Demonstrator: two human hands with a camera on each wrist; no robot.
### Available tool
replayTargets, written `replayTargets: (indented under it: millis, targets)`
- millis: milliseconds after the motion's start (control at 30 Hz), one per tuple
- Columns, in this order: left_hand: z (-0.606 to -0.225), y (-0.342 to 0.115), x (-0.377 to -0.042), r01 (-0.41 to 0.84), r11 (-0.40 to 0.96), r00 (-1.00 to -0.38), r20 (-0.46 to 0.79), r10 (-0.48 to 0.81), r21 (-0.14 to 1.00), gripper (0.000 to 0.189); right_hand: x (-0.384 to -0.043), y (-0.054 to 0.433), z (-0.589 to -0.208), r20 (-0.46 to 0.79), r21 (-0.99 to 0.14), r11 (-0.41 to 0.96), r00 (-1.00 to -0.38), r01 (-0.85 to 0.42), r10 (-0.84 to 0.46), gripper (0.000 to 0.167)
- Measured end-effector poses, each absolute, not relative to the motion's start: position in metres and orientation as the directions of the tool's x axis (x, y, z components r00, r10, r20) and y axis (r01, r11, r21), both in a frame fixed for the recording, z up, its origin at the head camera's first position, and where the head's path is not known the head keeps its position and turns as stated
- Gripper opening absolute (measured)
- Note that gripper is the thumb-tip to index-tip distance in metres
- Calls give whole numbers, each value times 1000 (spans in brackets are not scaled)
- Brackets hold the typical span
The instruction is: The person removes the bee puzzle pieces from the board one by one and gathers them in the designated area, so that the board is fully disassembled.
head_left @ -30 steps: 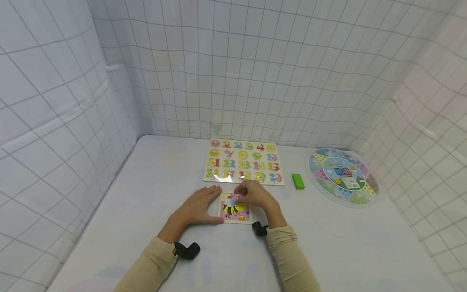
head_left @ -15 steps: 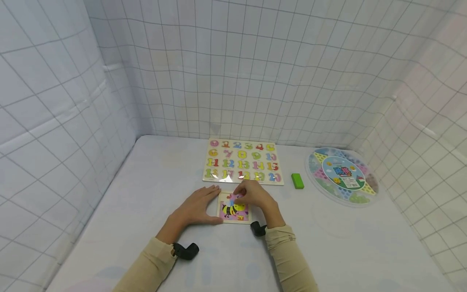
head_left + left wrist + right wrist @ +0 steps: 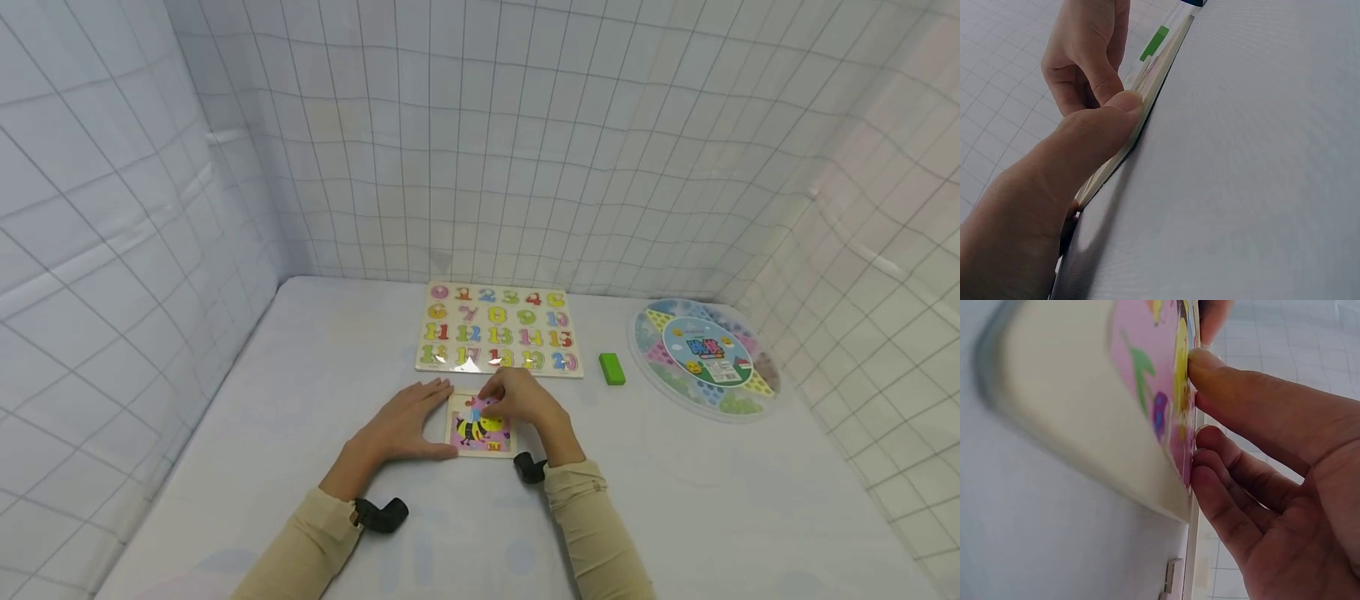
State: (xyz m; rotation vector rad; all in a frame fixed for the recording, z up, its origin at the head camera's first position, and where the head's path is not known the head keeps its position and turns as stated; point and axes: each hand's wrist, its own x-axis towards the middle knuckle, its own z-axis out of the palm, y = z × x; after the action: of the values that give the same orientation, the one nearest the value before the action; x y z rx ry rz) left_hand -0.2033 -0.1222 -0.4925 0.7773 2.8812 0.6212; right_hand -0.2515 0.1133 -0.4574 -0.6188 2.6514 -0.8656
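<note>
A small square wooden bee puzzle lies in front of the person in the head view, with a pale frame and a pink picture. The left hand rests along its left side, fingers extended at the far corner and thumb at the near one. In the left wrist view the thumb touches the frame's edge. Over the upper right part of the puzzle, the right hand bends its fingers down. Its thumb and fingertips hold a puzzle piece at the board's face in the right wrist view; the hand partly covers the picture.
Behind the puzzle lies a number board with coloured numerals. A green block sits to its right, and a round board-game package lies further right. Grid-patterned white cloth walls enclose the back and sides of the table.
Both hands stay almost still at the puzzle, the right fingers keeping to its upper right part. The whole head view shifts very slightly.
</note>
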Motion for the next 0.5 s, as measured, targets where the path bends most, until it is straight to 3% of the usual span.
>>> replayTargets:
  millis: [500]
  targets:
    - [-493, -123, -204, 471, 787, -863, 22, 505, 399, 102, -254, 115, -458, -132, -637, 711, -867, -297, -481, 21]
